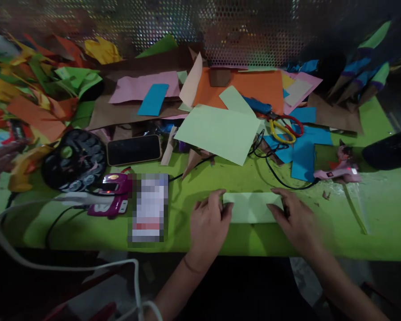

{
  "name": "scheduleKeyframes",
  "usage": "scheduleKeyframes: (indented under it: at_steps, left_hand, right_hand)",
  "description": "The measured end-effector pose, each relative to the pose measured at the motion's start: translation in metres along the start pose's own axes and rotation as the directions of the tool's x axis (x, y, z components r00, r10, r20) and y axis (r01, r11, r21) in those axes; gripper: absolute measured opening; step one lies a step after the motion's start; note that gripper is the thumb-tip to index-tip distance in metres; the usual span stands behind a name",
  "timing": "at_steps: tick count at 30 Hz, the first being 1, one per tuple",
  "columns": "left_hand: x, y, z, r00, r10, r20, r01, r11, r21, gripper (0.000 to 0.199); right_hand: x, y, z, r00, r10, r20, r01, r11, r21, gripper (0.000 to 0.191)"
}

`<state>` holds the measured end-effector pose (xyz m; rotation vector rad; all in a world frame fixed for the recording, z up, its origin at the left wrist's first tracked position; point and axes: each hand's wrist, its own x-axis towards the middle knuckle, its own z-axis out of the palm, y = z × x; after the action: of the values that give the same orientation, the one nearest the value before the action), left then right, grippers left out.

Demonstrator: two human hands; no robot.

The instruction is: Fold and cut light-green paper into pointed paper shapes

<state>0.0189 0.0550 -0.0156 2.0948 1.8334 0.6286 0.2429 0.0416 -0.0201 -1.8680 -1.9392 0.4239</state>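
Observation:
A pale green strip of paper (pixel 253 208) lies crosswise at the front of the green table, between my two hands. My left hand (pixel 211 219) pinches its left end, thumb in front and fingers curled behind. At the opposite end, my right hand (pixel 293 219) grips the paper the same way. Whether the strip is folded over cannot be made out. Beyond it rests a larger pale green sheet (pixel 220 133) on a heap of coloured paper. Scissors (pixel 284 127) with red and yellow handles lie just right of that sheet.
A pink glue gun (pixel 339 173) with a black cord lies at the right, near a dark cylinder (pixel 390 149). Left are a phone with a lit, blurred screen (pixel 149 207), a dark phone (pixel 134 150), a magenta power strip (pixel 112 196) and a round black tray (pixel 74 160). Another person's hand (pixel 3 162) shows far left.

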Motion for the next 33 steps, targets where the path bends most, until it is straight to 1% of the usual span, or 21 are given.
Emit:
scheduleKeyframes:
  at_steps: [2,3,6,8,11,24,33]
  left_hand:
    - [-0.0005,0.0001,-0.0003,1.000,-0.001,-0.002,0.001,1.000,-0.006,0.029]
    - [-0.0006,0.0000,-0.0005,1.000,0.003,0.000,-0.003,1.000,-0.007,0.027]
    - [-0.0001,-0.0005,-0.0015,1.000,0.024,0.009,-0.024,1.000,-0.006,0.017]
    - [0.0006,-0.0009,-0.0023,0.999,0.041,0.014,-0.041,0.999,0.003,0.009]
    - [0.0019,-0.0016,-0.0033,0.998,0.057,0.025,-0.058,0.998,0.015,0.003]
    - [0.0036,-0.0032,-0.0031,0.997,0.066,0.038,-0.067,0.997,0.029,0.009]
    - [0.0039,-0.0013,-0.0049,0.995,0.092,0.030,-0.093,0.995,0.047,0.007]
  right_hand:
    - [0.0008,-0.0008,-0.0025,1.000,0.005,0.014,-0.006,0.999,0.052,0.039]
    - [0.0009,-0.0008,-0.0036,1.000,-0.002,0.023,0.001,0.997,0.071,0.037]
    - [0.0005,0.0004,-0.0062,0.997,-0.049,0.056,0.043,0.993,0.113,0.022]
    - [0.0000,0.0011,-0.0073,0.994,-0.082,0.074,0.072,0.988,0.136,0.019]
    - [-0.0003,0.0008,-0.0082,0.994,-0.088,0.069,0.077,0.987,0.143,0.018]
    - [0.0013,-0.0019,-0.0094,0.996,-0.060,0.066,0.050,0.990,0.135,0.016]
    - [0.0032,-0.0039,-0.0089,0.997,-0.067,0.041,0.062,0.991,0.116,0.017]
